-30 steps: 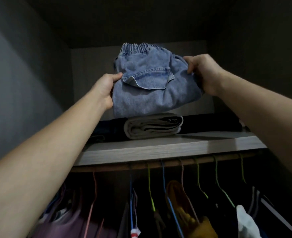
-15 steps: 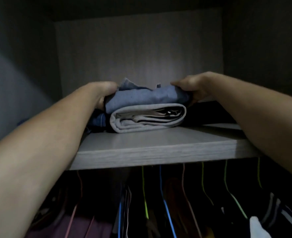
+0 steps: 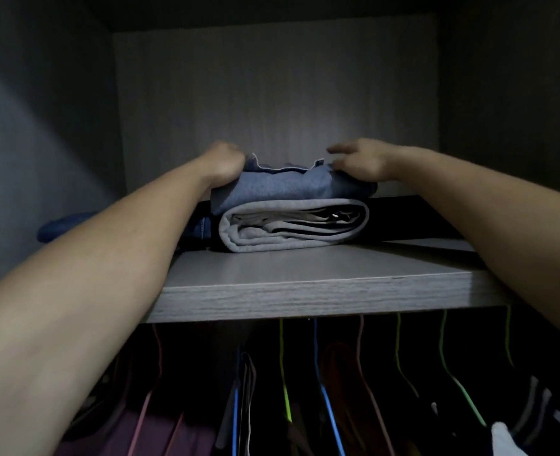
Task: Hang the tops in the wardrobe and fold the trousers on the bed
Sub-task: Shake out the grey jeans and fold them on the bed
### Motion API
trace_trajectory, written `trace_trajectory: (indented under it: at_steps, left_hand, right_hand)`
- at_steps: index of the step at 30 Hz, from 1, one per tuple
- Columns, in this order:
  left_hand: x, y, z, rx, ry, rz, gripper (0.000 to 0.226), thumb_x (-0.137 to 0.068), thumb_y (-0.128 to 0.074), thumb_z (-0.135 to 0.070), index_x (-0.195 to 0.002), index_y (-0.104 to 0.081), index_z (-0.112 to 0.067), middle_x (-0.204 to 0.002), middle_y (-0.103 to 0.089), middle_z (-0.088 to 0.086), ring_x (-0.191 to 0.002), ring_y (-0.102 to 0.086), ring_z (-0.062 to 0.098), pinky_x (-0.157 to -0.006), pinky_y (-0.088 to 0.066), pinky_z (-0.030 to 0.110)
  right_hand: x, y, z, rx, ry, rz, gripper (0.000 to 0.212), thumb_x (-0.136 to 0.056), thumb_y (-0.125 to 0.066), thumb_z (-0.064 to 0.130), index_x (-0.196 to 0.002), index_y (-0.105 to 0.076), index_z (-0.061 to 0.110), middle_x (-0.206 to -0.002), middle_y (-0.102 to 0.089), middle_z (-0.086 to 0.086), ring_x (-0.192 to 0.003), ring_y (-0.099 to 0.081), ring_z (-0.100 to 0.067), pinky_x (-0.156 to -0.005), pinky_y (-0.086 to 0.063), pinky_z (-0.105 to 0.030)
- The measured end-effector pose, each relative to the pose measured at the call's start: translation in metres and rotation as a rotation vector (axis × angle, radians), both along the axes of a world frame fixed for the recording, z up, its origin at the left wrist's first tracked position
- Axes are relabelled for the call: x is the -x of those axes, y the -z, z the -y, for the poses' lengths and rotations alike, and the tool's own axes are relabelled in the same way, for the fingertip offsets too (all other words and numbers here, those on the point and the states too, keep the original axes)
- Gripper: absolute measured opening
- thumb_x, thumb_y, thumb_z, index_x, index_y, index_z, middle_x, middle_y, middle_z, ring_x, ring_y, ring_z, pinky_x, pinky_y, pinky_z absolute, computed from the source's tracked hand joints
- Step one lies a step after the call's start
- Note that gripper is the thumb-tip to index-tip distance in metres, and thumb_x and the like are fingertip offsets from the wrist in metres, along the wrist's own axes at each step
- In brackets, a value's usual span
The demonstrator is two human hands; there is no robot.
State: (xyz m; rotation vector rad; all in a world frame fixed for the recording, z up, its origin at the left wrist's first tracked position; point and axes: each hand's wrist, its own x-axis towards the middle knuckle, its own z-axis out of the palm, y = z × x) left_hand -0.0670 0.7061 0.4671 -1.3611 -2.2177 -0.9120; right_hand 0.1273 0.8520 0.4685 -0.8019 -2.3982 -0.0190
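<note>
The folded denim trousers point(image 3: 285, 187) lie on the wardrobe shelf point(image 3: 305, 291), not straight on the board but on top of a folded grey garment point(image 3: 292, 227) that rests toward the back of the shelf, about midway along it. The denim's left edge hangs a little past the grey roll beneath.

The left hand point(image 3: 224, 162) sits at the left end of the denim, wrist bent and touching the cloth. Its fingers are hidden behind the fold, so I cannot tell whether they grip or only press. The right hand point(image 3: 361, 159) is palm-down over the right end of the denim with its fingers point(image 3: 338, 148) stretched out and slightly spread – blurred, holding nothing. Only the part nearest the thumb seems to touch the cloth.

At the shelf's far left end lies a rounded blue object point(image 3: 64, 225), too dim to identify. Dark folded clothes point(image 3: 417, 215) fill the back of the shelf on its right side. Under the shelf hang wire hangers – a pink hanger point(image 3: 155, 383), a blue hanger point(image 3: 329, 409) and a green hanger point(image 3: 453, 380) among them – carrying dim garments.
</note>
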Motion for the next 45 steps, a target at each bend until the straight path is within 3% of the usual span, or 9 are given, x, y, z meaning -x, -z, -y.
trace_trajectory:
  at_steps: [2,5,9,12,15,18,21,33,45]
  left_hand:
    - [-0.003,0.001,0.001,0.029,0.122,0.022,0.036,-0.101,-0.039,-0.022,-0.124,-0.065,-0.011,-0.133,-0.058,0.013,-0.117,-0.056,0.028,-0.097,-0.041,0.032]
    - [-0.008,0.013,-0.002,0.296,0.136,0.082,0.036,-0.099,-0.033,-0.035,-0.114,-0.061,-0.019,-0.120,-0.061,0.007,-0.102,-0.058,0.022,-0.092,-0.043,0.036]
    - [-0.018,0.015,0.015,0.374,0.084,-0.173,0.034,-0.106,-0.026,-0.029,-0.114,-0.057,-0.018,-0.127,-0.058,0.012,-0.106,-0.055,0.026,-0.085,-0.036,0.031]
    - [-0.022,0.014,0.043,0.216,0.027,-0.286,0.043,-0.107,-0.023,-0.024,-0.129,-0.056,-0.006,-0.141,-0.051,0.017,-0.122,-0.050,0.031,-0.095,-0.037,0.033]
    - [-0.030,0.024,0.082,0.092,-0.101,-0.412,0.049,-0.104,-0.026,-0.041,-0.146,-0.040,-0.021,-0.158,-0.029,0.014,-0.141,-0.032,0.033,-0.111,-0.031,0.045]
    - [-0.046,0.043,0.125,-0.122,-0.240,-0.660,0.058,-0.101,-0.028,-0.050,-0.153,-0.024,-0.025,-0.163,-0.006,0.015,-0.148,-0.015,0.035,-0.114,-0.022,0.054]
    - [-0.058,0.066,0.164,-0.337,-0.249,-0.795,0.062,-0.099,-0.028,-0.050,-0.154,-0.022,-0.023,-0.163,-0.007,0.018,-0.148,-0.015,0.037,-0.115,-0.022,0.055]
    - [-0.128,0.200,0.173,-0.407,0.179,-0.650,0.065,-0.097,-0.031,-0.052,-0.154,-0.026,-0.020,-0.162,-0.012,0.019,-0.149,-0.013,0.037,-0.116,-0.016,0.062]
    - [-0.390,0.283,0.143,-0.344,0.626,-0.444,0.069,-0.097,-0.032,-0.051,-0.156,-0.021,-0.016,-0.163,-0.004,0.019,-0.151,-0.001,0.036,-0.117,-0.006,0.061]
  right_hand:
    - [0.003,0.001,0.003,-0.074,-0.060,0.009,0.044,-0.105,-0.035,0.034,-0.143,-0.051,0.021,-0.153,-0.045,-0.007,-0.138,-0.042,-0.027,-0.114,-0.029,-0.035]
    - [0.011,0.011,0.008,0.023,-0.005,0.243,0.047,-0.105,-0.029,0.041,-0.136,-0.056,0.018,-0.148,-0.050,-0.011,-0.127,-0.051,-0.029,-0.113,-0.035,-0.042]
    - [0.003,0.016,0.028,-0.015,0.010,0.222,0.050,-0.105,-0.030,0.043,-0.149,-0.043,0.023,-0.155,-0.042,-0.008,-0.138,-0.042,-0.029,-0.118,-0.029,-0.042]
    - [-0.023,0.017,0.045,-0.120,0.028,0.138,0.057,-0.105,-0.032,0.045,-0.157,-0.029,0.023,-0.163,-0.027,-0.009,-0.149,-0.026,-0.026,-0.122,-0.020,-0.036]
    - [-0.052,0.023,0.067,-0.214,0.107,0.097,0.061,-0.104,-0.034,0.050,-0.157,-0.027,0.022,-0.165,-0.019,-0.013,-0.152,-0.017,-0.027,-0.123,-0.018,-0.039]
    - [-0.082,0.038,0.102,-0.443,0.184,-0.015,0.063,-0.101,-0.037,0.054,-0.157,-0.028,0.025,-0.166,-0.014,-0.011,-0.150,-0.022,-0.033,-0.119,-0.025,-0.046]
    - [-0.102,0.064,0.142,-0.671,0.201,-0.137,0.063,-0.100,-0.037,0.052,-0.155,-0.031,0.023,-0.165,-0.016,-0.016,-0.147,-0.026,-0.038,-0.117,-0.027,-0.048]
    - [-0.212,0.186,0.232,-0.781,0.426,0.145,0.064,-0.099,-0.032,0.051,-0.155,-0.032,0.020,-0.164,-0.020,-0.018,-0.149,-0.025,-0.034,-0.122,-0.020,-0.049]
    - [-0.489,0.248,0.327,-0.625,0.866,0.283,0.070,-0.095,-0.032,0.053,-0.156,-0.029,0.018,-0.162,-0.016,-0.024,-0.147,-0.025,-0.042,-0.120,-0.022,-0.054]
